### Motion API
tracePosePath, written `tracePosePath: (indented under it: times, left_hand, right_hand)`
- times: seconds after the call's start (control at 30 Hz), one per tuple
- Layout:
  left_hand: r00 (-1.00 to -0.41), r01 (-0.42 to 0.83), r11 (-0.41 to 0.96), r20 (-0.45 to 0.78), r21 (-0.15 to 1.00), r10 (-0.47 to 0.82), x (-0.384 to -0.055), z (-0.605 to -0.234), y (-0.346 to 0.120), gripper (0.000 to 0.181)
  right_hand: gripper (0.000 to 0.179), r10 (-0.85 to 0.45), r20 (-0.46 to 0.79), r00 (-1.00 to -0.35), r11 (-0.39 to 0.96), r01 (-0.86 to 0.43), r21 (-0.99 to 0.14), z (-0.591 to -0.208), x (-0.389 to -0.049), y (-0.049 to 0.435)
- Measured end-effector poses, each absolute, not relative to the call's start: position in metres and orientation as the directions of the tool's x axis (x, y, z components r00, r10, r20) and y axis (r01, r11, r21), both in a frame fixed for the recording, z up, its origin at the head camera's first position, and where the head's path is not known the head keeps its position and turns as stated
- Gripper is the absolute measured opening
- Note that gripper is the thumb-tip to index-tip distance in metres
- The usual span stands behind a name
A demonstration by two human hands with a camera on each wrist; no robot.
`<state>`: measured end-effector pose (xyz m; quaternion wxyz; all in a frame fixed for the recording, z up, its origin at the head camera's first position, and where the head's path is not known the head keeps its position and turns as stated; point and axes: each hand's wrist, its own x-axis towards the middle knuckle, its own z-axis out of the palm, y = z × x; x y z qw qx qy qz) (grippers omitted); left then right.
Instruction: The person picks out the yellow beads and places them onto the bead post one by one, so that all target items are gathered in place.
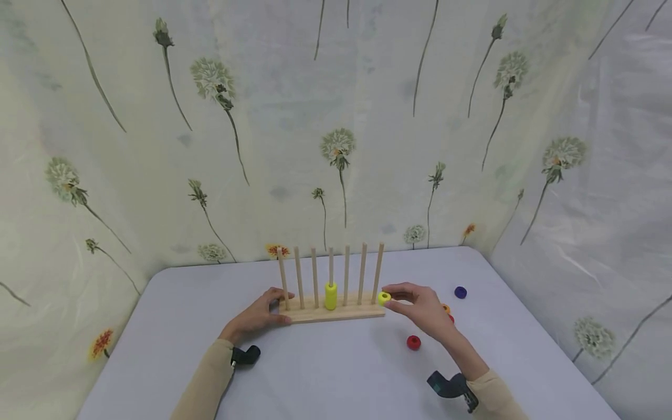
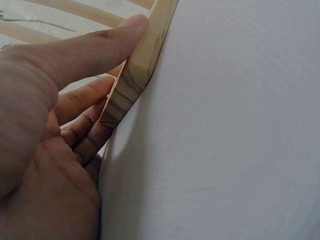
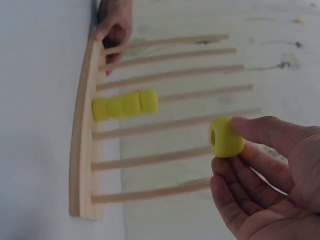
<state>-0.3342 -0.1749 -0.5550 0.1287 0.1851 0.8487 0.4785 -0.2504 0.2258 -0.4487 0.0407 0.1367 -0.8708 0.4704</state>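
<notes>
A wooden peg rack (image 1: 336, 317) with several upright pegs in a row stands on the table. Several yellow beads (image 1: 331, 296) are stacked on its middle peg, while the other pegs are bare. My left hand (image 1: 254, 315) holds the left end of the base, thumb along the front edge (image 2: 137, 22) and fingers behind. Between thumb and fingertips my right hand (image 1: 427, 312) pinches one more yellow bead (image 3: 229, 140), off the pegs near the rack's right end. In the right wrist view its hole faces toward the rack.
A red bead (image 1: 413, 342) lies in front of the right hand. Partly hidden behind that hand are an orange bead (image 1: 446, 307) and another red one (image 1: 451, 318). Farther right is a dark blue bead (image 1: 460, 292). A flower-print curtain (image 1: 283, 175) rises behind the white table (image 1: 325, 373).
</notes>
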Motion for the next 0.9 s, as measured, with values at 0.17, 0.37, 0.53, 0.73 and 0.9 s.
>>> tracePosePath:
  times: [0.17,0.37,0.53,0.73,0.9]
  left_hand:
    - [-0.901,0.191,0.474,-0.039,0.86,0.433,-0.334,-0.554,-0.175,0.061]
    - [-0.899,0.199,0.474,-0.033,0.858,0.437,-0.335,-0.553,-0.176,0.061]
    - [-0.899,0.201,0.473,-0.031,0.858,0.437,-0.335,-0.553,-0.178,0.06]
    - [-0.889,0.226,0.468,-0.016,0.854,0.457,-0.336,-0.554,-0.178,0.059]
    - [-0.881,0.238,0.461,-0.01,0.855,0.473,-0.335,-0.555,-0.176,0.059]
  right_hand:
    - [0.034,-0.187,0.261,-0.947,0.545,-0.321,-0.774,-0.429,-0.239,0.194]
    - [0.033,-0.126,0.321,-0.939,0.549,-0.335,-0.766,-0.408,-0.234,0.164]
    - [0.031,-0.053,0.373,-0.926,0.52,-0.344,-0.781,-0.396,-0.239,0.142]
    - [0.032,0.026,0.402,-0.915,0.483,-0.341,-0.807,-0.386,-0.246,0.12]
    - [0.033,0.083,0.423,-0.902,0.454,-0.344,-0.822,-0.381,-0.252,0.108]
